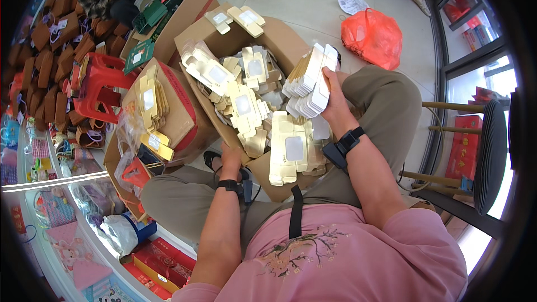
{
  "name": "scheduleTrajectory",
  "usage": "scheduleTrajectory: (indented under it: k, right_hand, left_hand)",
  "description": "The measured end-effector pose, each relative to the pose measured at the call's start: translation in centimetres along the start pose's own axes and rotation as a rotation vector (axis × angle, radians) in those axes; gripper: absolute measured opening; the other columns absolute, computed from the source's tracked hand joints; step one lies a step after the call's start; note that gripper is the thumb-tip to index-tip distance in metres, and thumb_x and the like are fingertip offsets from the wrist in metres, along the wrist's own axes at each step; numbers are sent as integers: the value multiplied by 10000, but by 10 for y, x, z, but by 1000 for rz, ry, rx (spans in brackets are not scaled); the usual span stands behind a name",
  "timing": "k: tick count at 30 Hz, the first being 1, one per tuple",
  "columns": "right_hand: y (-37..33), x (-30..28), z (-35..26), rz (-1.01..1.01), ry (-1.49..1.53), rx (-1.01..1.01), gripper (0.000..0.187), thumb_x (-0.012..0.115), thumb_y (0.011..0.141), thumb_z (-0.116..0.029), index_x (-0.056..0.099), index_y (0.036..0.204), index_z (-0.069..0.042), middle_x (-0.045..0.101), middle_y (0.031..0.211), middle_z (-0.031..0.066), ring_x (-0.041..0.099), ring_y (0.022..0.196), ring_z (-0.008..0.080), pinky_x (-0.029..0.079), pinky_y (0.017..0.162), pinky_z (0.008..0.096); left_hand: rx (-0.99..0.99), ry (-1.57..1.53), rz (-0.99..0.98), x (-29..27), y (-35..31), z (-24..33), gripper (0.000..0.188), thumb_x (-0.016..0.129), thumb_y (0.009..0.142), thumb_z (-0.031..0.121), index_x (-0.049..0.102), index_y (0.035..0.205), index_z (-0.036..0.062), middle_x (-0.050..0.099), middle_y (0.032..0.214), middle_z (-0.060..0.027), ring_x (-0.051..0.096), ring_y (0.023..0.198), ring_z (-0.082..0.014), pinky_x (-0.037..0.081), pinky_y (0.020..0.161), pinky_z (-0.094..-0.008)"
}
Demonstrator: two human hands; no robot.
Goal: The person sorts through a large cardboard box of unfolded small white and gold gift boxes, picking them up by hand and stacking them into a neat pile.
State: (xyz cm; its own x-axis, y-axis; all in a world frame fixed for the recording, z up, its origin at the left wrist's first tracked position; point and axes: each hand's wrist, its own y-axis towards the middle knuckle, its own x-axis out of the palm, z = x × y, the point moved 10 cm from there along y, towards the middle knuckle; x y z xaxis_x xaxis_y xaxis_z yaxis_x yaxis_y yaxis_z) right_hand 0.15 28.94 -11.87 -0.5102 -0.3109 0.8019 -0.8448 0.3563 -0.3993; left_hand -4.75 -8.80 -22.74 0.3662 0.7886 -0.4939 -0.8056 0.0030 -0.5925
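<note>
A thick stack of flattened gold-and-white cartons [306,86] stands on edge in my right hand [335,100], which is closed around its right side. My left hand [231,159] is at the near left edge of a large cardboard box [196,81]; its fingers are mostly hidden, so I cannot make out their grip. Inside that box lies a loose heap of gold cartons [243,106] with pale windows. Closer to my lap, another pile of flat gold cartons [293,148] rests on a cardboard flap between my knees.
A closed cardboard box [187,117] at the left bears more gold cartons [150,98]. Beyond it are a red plastic stool [98,86] and a box of green cartons [193,0]. A red plastic bag [372,39] sits on the floor, with a chair [486,156] at the right. Other people sit farther off.
</note>
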Motion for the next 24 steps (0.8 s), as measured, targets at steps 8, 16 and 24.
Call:
scheduleTrajectory:
  k: [8, 16, 24]
  right_hand:
    - [10, -2, -5, 26, -2, -25, 583, 641, 922, -411, 487, 1360, -59, 596, 1259, 96, 568, 1152, 236, 445, 1016, 400]
    - [5, 9, -13, 17, 28, -26, 533, 604, 947, -398, 515, 1338, -47, 639, 1206, 97, 611, 1085, 234, 473, 979, 389]
    - [1, -7, -25, 111, 0, -68, 537, 600, 953, -391, 507, 1340, -30, 628, 1218, 105, 612, 1069, 222, 477, 969, 374]
  left_hand:
    - [177, 224, 88, -3, -4, 23, 594, 528, 924, 170, 316, 1447, -18, 611, 1190, -330, 593, 1123, -456, 474, 947, -458]
    - [197, 321, 28, 0, 17, 49, 702, 550, 882, 164, 256, 1480, -56, 620, 1159, -345, 609, 1098, -453, 478, 941, -460]
    - [358, 415, 49, 5, 69, 94, 524, 560, 880, 186, 402, 1332, -26, 631, 1093, -358, 608, 1054, -491, 481, 917, -504]
